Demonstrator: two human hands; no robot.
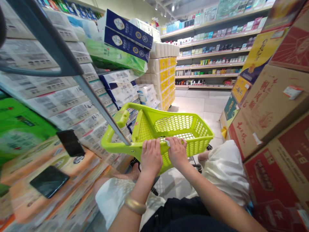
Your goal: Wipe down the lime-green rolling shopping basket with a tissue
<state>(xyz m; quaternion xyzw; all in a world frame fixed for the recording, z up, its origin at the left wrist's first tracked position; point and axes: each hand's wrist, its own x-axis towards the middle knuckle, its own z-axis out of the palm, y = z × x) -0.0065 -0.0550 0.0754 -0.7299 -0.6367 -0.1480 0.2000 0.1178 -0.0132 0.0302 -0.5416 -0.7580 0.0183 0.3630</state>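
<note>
A lime-green plastic shopping cart (204, 141) with perforated basket walls stands crosswise before my knees. Its near rim is under my left hand (152, 158), whose fingers are bent over the edge. Close by on the right, my right hand (178, 154) is closed at the same rim. A small white piece, like tissue (167, 142), sticks out by its index finger; the rest is hidden. The cart's metal pole (103, 111) rises to the upper left and ends in a grey handle (65, 61). Nothing shows inside the basket.
Stacked paper packs (70, 109) line the left side. Two dark phones lie there, one flat (50, 181) and one farther back (70, 142). Cardboard cartons (272, 103) rise on the right. Shelves of goods (210, 61) stand beyond the tiled floor (193, 100).
</note>
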